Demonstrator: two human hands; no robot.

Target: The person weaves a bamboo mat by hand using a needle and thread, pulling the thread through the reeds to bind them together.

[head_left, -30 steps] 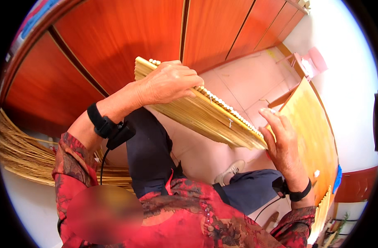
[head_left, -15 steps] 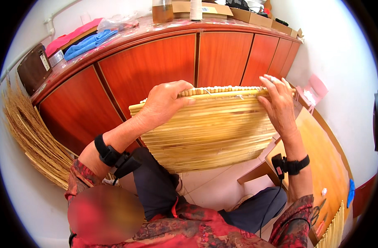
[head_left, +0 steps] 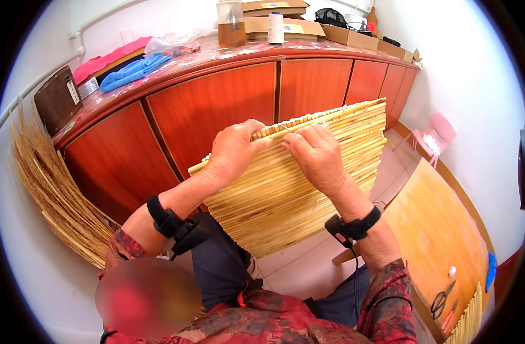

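A mat of pale yellow stalks [head_left: 274,200], laid side by side and tied with thread, hangs in front of me, its right end tilted up. At its upper edge my left hand [head_left: 236,150] is closed, thumb on the near face and fingers at the far side. My right hand [head_left: 317,155] has its fingers bent together at the same edge, just right of the left hand, beside a bit of white thread. Whether the right fingertips pinch the thread or the edge stalk is hidden by the hand. Each wrist wears a black strap with a small device.
A long red cabinet [head_left: 216,92] stands ahead, bearing a jar [head_left: 231,26], a thread spool [head_left: 275,28] and a blue cloth [head_left: 135,73]. Bundled brown stalks [head_left: 56,189] lean at left. On the wooden table [head_left: 434,218] at right lie scissors [head_left: 440,301]. A pink chair [head_left: 436,133] stands behind it.
My right hand has moved left from the mat's right end to near the left hand, its fingers now bent in. The mat's right end has risen.
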